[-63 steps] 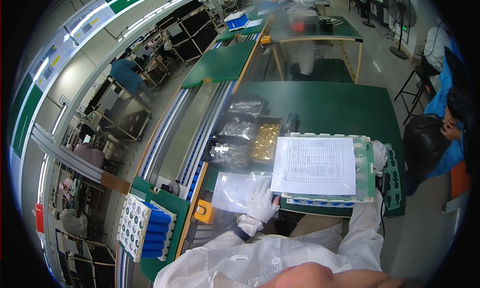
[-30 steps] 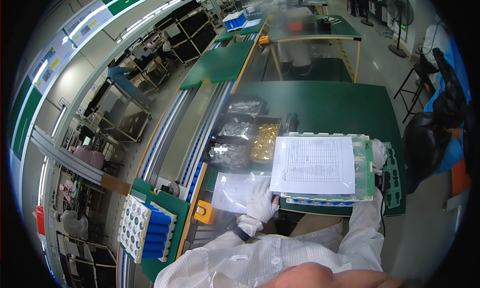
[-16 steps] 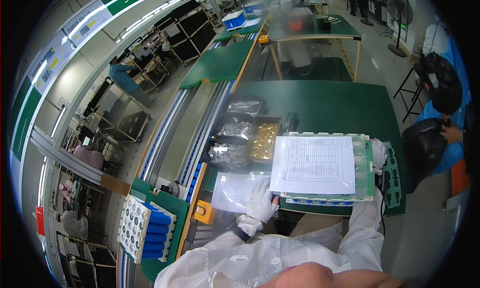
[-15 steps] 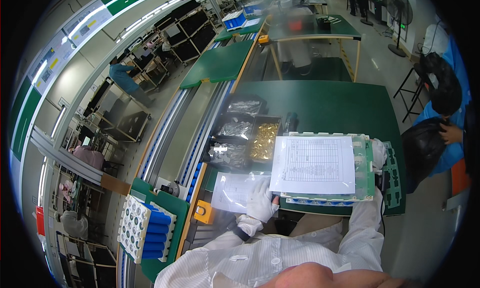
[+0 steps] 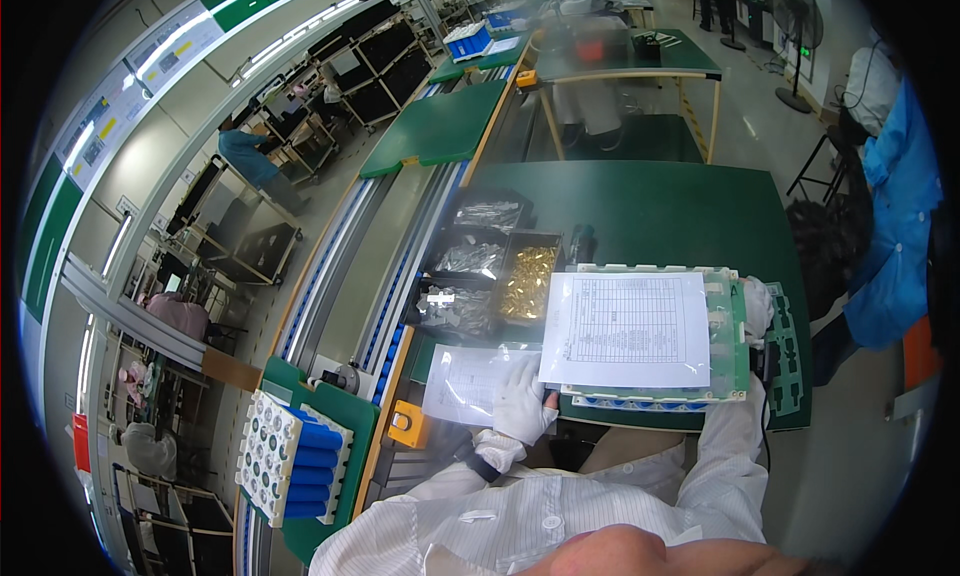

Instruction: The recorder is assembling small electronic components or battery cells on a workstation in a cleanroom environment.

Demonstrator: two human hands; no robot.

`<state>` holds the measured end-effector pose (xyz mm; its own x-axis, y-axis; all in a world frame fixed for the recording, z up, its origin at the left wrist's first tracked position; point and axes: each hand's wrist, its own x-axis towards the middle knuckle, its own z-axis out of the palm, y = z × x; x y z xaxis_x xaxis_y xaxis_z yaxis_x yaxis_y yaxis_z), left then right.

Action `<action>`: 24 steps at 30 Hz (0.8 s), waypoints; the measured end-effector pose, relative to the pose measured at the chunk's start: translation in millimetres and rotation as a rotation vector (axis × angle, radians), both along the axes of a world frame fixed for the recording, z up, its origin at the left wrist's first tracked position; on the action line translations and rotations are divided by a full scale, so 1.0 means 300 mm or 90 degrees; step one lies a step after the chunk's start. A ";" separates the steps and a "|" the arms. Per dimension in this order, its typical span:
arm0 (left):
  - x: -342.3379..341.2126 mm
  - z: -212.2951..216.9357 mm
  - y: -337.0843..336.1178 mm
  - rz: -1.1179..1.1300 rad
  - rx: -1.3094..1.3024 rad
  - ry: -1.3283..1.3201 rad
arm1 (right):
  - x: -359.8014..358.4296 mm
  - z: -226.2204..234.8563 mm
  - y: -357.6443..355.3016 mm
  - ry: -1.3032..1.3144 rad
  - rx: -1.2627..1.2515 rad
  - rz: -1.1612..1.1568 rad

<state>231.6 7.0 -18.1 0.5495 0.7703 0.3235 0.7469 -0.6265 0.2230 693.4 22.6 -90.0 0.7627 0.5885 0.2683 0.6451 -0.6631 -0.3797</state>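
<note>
My left hand (image 5: 522, 404), in a white glove, lies with its fingers stretched out over a plastic-covered sheet (image 5: 463, 383), beside the near left corner of a battery pack. This pack has a green-and-white top frame (image 5: 727, 346) and blue cells showing along its near side. A printed sheet in a clear sleeve (image 5: 628, 328) lies on top and hides most of it. At the pack's right edge rests my right hand (image 5: 758, 309), also white-gloved; its fingers are bunched against the side and do not show clearly. A black object (image 5: 765, 362) with a cable sits by my right wrist.
Black bins hold brass-coloured parts (image 5: 530, 283) and silvery parts (image 5: 470, 258). A flat green cut-out frame (image 5: 788, 351) lies right of the pack. Another battery pack (image 5: 292, 459) stands on the conveyor at left, near a yellow button box (image 5: 408, 424). A co-worker in blue (image 5: 893, 216) is at right.
The co-worker at right has shifted posture, and the black bag and hand seen there before no longer show plainly. My hands, the sheets and the pack have stayed put.
</note>
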 end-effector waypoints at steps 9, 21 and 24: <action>0.006 0.003 -0.001 0.008 -0.006 -0.010 | 0.022 -0.049 0.007 -0.015 0.011 0.003; 0.007 0.005 0.001 0.004 -0.003 -0.011 | -0.013 0.006 -0.004 -0.014 0.026 0.006; 0.003 0.008 0.000 0.000 0.003 -0.008 | -0.020 0.012 -0.004 -0.022 0.027 0.008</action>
<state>232.6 6.9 -15.6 0.5458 0.7682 0.3345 0.7435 -0.6281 0.2294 687.5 21.5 -86.4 0.7451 0.5852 0.3199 0.6666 -0.6388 -0.3842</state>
